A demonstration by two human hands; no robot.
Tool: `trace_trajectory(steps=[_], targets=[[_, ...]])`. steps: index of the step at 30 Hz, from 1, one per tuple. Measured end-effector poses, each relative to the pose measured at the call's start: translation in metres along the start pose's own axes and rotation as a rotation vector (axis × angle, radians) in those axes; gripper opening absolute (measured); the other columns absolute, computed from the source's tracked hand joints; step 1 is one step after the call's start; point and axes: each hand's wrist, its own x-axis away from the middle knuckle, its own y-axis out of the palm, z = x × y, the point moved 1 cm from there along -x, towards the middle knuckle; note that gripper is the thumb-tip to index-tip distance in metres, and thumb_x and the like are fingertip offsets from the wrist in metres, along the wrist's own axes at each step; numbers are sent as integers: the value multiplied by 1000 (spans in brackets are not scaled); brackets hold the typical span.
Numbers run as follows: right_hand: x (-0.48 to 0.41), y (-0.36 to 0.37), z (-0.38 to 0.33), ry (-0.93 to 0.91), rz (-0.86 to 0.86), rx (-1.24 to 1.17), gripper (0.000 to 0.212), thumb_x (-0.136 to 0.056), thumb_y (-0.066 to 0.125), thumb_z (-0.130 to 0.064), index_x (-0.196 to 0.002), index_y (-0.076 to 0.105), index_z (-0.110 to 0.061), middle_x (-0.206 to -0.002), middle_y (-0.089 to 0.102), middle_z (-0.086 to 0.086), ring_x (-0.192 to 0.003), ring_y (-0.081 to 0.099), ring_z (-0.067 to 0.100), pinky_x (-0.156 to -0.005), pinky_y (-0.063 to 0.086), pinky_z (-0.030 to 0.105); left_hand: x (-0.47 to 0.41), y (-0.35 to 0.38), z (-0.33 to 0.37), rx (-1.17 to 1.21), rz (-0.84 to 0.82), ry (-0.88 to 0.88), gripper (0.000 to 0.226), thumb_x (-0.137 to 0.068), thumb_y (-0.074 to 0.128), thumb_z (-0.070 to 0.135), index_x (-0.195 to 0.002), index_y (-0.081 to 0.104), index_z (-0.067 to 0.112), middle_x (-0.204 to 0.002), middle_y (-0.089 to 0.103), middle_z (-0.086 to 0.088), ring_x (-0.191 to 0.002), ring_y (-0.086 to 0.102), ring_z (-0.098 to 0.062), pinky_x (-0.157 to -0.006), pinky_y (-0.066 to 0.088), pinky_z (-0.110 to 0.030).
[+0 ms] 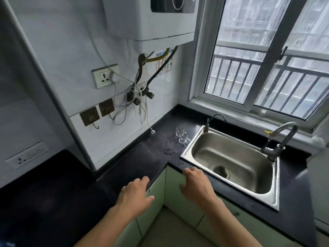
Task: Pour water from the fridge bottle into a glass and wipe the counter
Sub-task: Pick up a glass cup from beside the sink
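glasses: small clear handled glasses (182, 136) stand on black bench (138, 161), just left of steel sink (222, 145).
left hand (135, 191): empty, fingers loosely spread, at bench edge left of sink.
right hand (195, 182): empty, fingers relaxed, touching bench edge before sink.

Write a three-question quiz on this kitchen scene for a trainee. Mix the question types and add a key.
1. True or false: the left hand holds a water bottle.
2. Multiple choice: where do the clear glasses stand?
A. On the dark counter, beside the sink
B. Inside the sink basin
C. On the windowsill
3. Short answer: how many taps stand at the sink?

Key:
1. False. The hand is open and holds nothing, and no bottle is in view.
2. A
3. Two: a thin one at the back corner and a larger one on the window side.
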Motion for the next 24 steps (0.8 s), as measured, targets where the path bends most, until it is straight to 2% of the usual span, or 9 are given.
trace_trajectory(steps=[7, 12, 16, 24], targets=[[-56, 0, 38, 39, -16, -50, 24, -83, 60, -32, -100, 56, -16, -105, 57, 6, -105, 52, 29, -81, 42, 34, -65, 0, 20, 23, -30, -3, 49, -91, 61, 51, -129, 46, 25, -125, 57, 1, -112, 59, -23, -94, 48, -37], [-101, 4, 49, 66, -3, -63, 17, -85, 53, -27, -96, 57, -15, -99, 58, 8, -95, 56, 29, -72, 39, 33, -128, -6, 19, 29, -58, 48, 46, -91, 60, 50, -127, 47, 25, -122, 56, 1, -110, 59, -21, -93, 50, -37], [-136, 1, 57, 140, -24, -72, 20, -81, 52, -26, -96, 57, -13, -100, 58, 8, -98, 56, 30, -80, 48, 37, -180, -14, 25, -11, -99, 117, 46, -90, 60, 50, -125, 47, 25, -120, 56, 0, -111, 59, -23, -93, 48, -37], [-181, 4, 90, 273, -20, -94, 29, -89, 62, -33, -111, 58, -15, -109, 57, 5, -105, 57, 28, -82, 45, 35, -268, -22, 41, -35, -153, 204, 46, -88, 62, 51, -123, 49, 25, -120, 56, -1, -112, 60, -25, -94, 51, -40]])
